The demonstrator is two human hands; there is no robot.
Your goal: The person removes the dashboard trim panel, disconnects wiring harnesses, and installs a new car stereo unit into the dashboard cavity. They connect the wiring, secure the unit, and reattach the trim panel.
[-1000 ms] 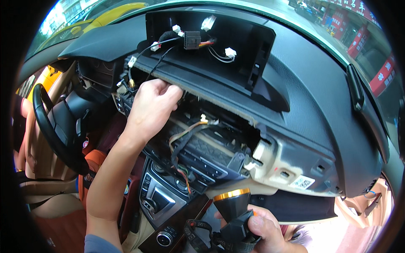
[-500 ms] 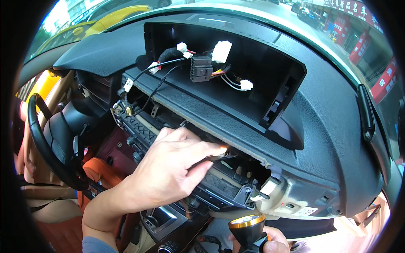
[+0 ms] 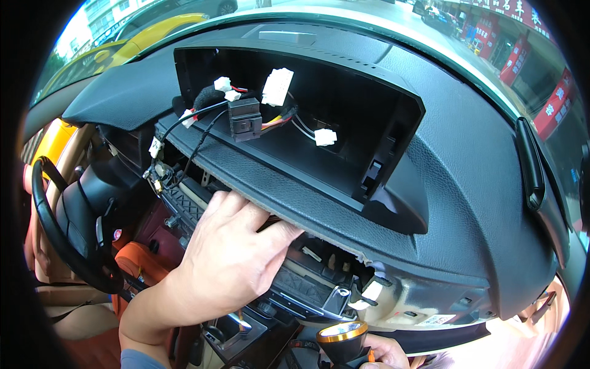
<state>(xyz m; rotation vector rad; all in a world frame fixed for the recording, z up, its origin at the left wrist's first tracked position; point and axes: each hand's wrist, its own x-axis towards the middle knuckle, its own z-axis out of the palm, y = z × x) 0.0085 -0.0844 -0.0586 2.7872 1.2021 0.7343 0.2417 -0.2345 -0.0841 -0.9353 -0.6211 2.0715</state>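
My left hand (image 3: 236, 261) reaches from the lower left into the long opening (image 3: 319, 246) under the padded dashboard lip. Its fingertips disappear beneath the lip, so whatever they touch is hidden. Low in the picture, my right hand (image 3: 386, 353) grips a black headlamp (image 3: 342, 337) with a gold ring around its lens, which faces up toward the opening. Part of a dark strap (image 3: 305, 345) lies beside it. Above the lip, a black screen housing (image 3: 295, 161) stands with its hollow front facing me. A dark grey connector (image 3: 244, 120) and several white plugs, one large (image 3: 278, 86), hang there on wires.
A steering wheel (image 3: 46, 227) stands at the left. Below the opening runs the centre panel (image 3: 301, 301), with a bare metal bracket (image 3: 339, 296) at its right end. Thin black cables (image 3: 203, 138) drape over the lip. The windshield (image 3: 344, 15) curves behind the dashboard.
My left hand has gone deeper under the lip, hiding its thumb and fingertips. The view has shifted, so the housing sits further left and lower. My right hand still holds the headlamp.
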